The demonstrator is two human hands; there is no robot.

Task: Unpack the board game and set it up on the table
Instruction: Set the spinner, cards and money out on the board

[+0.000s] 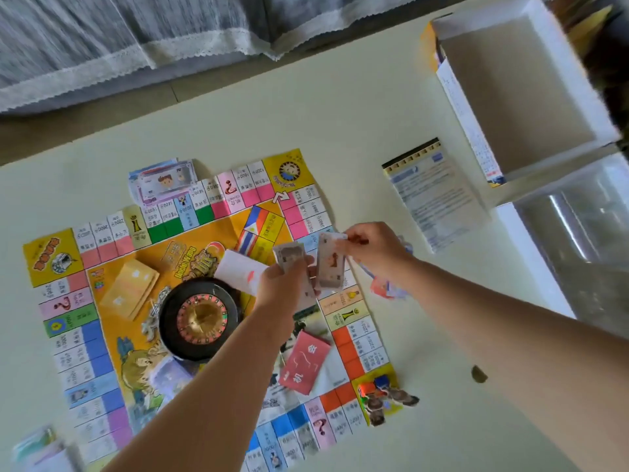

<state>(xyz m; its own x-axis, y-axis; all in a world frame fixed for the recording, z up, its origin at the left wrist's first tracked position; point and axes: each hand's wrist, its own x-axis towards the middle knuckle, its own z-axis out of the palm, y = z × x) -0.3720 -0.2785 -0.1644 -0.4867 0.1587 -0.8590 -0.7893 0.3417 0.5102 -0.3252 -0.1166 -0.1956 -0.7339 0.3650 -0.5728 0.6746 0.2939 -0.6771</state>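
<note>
The paper game board [102, 335] lies unfolded on the pale table [340, 124]. On it sit a black roulette wheel [199, 318], a yellow card stack [131, 289] and a red card stack [304, 364]. My left hand [284, 281] grips a bundle of play-money notes [289, 255] above the board's right half. My right hand [374, 250] pinches a single note [330, 264] just beside that bundle. More play money [163, 180] rests at the board's far edge. Small player tokens [384, 400] crowd the near right corner.
A printed rule sheet [434, 195] lies right of the board. The open game box [517, 93] and a clear plastic insert [578, 226] stand at the right. Loose notes [388, 287] lie under my right wrist, another money pile [37, 447] at bottom left. Grey fabric with lace trim [136, 46] hangs beyond the table.
</note>
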